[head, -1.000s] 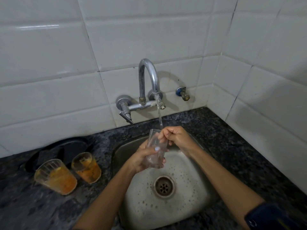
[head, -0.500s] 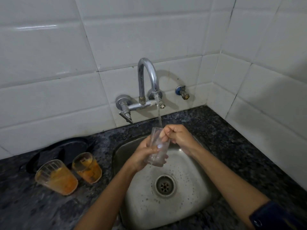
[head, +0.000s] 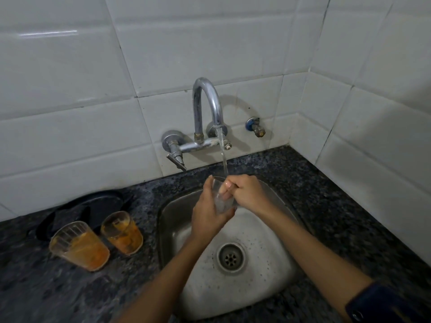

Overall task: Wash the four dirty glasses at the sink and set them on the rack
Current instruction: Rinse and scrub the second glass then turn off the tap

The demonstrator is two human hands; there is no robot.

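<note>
Going left to right: way off to the left of the fingers, two dirty glasses sit on the dark granite counter, the bigger near glass and the smaller far glass, both smeared orange inside and just beside each other. Behind them there's a black tray-like thing; can't tell if that's the rack.

Then the left hand, fingers wrapped around the outside of the clear glass, holding it upright over the sink right under the water stream from the tap. The right hand has its fingers curled down inside the glass, rubbing the inner wall.

So I'd say this is mid-scrub and rinse, with at least two glasses still to go. Next move probably means pulling the fingers out, tipping the water away and carrying the glass off to wherever it drains.

Room-wise: the tap spout hangs close above the fingers, so lifting straight up is tight. The counter right of the fingers looks bare up to the tiled corner wall. Leftward, the two glasses stand near the sink edge and could get knocked.
</note>
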